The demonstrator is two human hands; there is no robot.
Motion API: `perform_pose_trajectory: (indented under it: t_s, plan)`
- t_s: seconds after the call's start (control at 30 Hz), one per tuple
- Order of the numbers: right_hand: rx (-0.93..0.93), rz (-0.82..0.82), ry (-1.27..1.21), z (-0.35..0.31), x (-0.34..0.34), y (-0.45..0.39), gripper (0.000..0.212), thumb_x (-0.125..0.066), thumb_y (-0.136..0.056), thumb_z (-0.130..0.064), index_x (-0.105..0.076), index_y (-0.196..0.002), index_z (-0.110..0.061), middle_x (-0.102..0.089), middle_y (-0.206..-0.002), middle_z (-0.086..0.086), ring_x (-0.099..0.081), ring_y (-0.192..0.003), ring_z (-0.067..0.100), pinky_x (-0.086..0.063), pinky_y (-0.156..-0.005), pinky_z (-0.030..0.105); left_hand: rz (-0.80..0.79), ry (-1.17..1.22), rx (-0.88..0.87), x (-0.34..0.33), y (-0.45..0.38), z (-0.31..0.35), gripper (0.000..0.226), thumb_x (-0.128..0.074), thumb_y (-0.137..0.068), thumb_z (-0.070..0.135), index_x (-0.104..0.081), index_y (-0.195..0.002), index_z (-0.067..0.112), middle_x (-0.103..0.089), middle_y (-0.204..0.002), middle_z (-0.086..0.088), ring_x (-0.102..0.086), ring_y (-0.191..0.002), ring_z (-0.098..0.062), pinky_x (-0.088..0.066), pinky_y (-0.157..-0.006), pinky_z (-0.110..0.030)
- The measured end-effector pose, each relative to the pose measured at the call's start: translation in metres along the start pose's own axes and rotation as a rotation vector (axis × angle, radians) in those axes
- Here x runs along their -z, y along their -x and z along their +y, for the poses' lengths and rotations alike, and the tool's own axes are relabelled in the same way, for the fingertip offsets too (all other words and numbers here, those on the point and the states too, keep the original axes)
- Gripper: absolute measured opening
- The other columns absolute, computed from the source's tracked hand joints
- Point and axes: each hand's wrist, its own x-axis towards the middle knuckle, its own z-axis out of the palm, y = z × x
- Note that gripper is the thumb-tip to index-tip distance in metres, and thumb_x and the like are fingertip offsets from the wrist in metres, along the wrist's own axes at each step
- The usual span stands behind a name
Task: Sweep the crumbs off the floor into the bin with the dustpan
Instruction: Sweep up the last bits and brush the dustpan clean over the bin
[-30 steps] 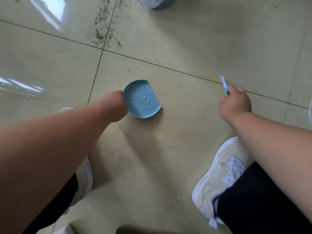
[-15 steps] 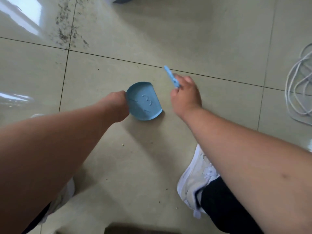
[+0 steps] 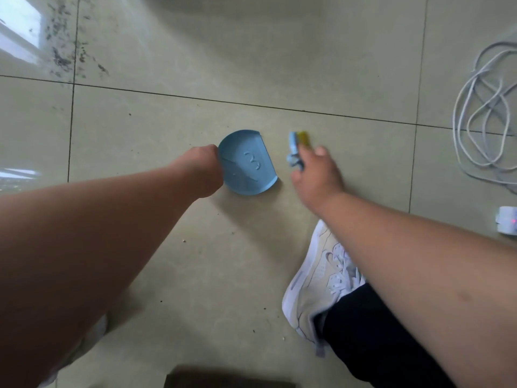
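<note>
The tiled floor [image 3: 251,261] carries one dense patch of dark crumbs [image 3: 64,51] at far left, well apart from the tools, plus scattered specks near the one visible shoe [image 3: 316,278]; the bin is not clearly in view. One blue dustpan [image 3: 247,163] lies flat, open edge toward the brush, likely to catch debris. The left hand [image 3: 202,168] is clamped on its handle; the right hand [image 3: 314,175] is closed round one small brush [image 3: 296,147], bristles down just beside the pan.

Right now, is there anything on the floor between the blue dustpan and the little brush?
No. In the head view, only a bare strip of floor tile lies between the dustpan and the brush in the right hand.
</note>
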Motion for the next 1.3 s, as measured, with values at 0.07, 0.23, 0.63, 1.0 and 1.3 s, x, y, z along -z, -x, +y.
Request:
perform_pose_trajectory:
  t_s: [0.07, 0.23, 0.63, 1.0, 1.3]
  plan:
    - [0.118, -0.086, -0.069, -0.037, -0.022, 0.019, 0.061, -0.055, -0.089, -0.018, -0.047, -0.149, -0.028, -0.045, -0.105, 0.009, -0.058, -0.092, 0.034, -0.043, -0.077, 0.032, -0.011, -0.053, -0.021, 0.004, 0.004, 0.007, 0.01, -0.049, -0.095, 0.008, -0.055, -0.101, 0.013, -0.065, -0.092, -0.009, -0.059, -0.078, -0.032, -0.045, -0.069, -0.033]
    - [0.2, -0.115, -0.21, -0.1, -0.04, 0.041, 0.037, -0.054, -0.086, -0.016, -0.061, -0.121, -0.028, -0.048, -0.095, 0.001, -0.053, -0.087, 0.027, -0.025, -0.057, 0.021, -0.063, -0.144, -0.05, 0.009, 0.021, 0.015, 0.025, -0.051, -0.102, 0.009, -0.063, -0.124, 0.007, -0.066, -0.125, -0.011, -0.07, -0.111, -0.034, -0.053, -0.086, -0.035]
    - [-0.12, 0.131, -0.6, -0.121, 0.092, 0.008, 0.021, -0.06, -0.07, -0.026, -0.068, -0.071, -0.006, -0.07, -0.059, 0.004, -0.072, -0.055, 0.03, -0.063, -0.057, 0.04, 0.019, 0.298, 0.09, 0.119, 0.068, 0.006, 0.028, -0.055, -0.098, 0.014, -0.068, -0.123, 0.012, -0.078, -0.099, -0.019, -0.069, -0.077, -0.038, -0.057, -0.063, -0.042]
    - [0.108, 0.19, -0.827, -0.251, 0.259, 0.056, 0.019, -0.061, -0.064, -0.018, -0.07, -0.079, -0.012, -0.07, -0.063, 0.004, -0.065, -0.041, 0.021, -0.061, -0.053, 0.033, 0.297, 0.275, 0.066, 0.325, 0.184, -0.024, 0.03, -0.053, -0.082, 0.015, -0.076, -0.085, -0.003, -0.079, -0.076, -0.022, -0.06, -0.044, -0.028, -0.051, -0.053, -0.028]
    - [0.194, 0.191, -1.05, -0.32, 0.289, 0.037, 0.017, -0.063, -0.073, -0.015, -0.071, -0.087, -0.009, -0.075, -0.065, 0.003, -0.073, -0.053, 0.023, -0.058, -0.054, 0.029, 0.447, 0.338, 0.083, 0.412, 0.197, -0.083, 0.029, -0.064, -0.083, 0.023, -0.079, -0.089, -0.001, -0.07, -0.063, -0.016, -0.053, -0.044, -0.025, -0.049, -0.049, -0.028]
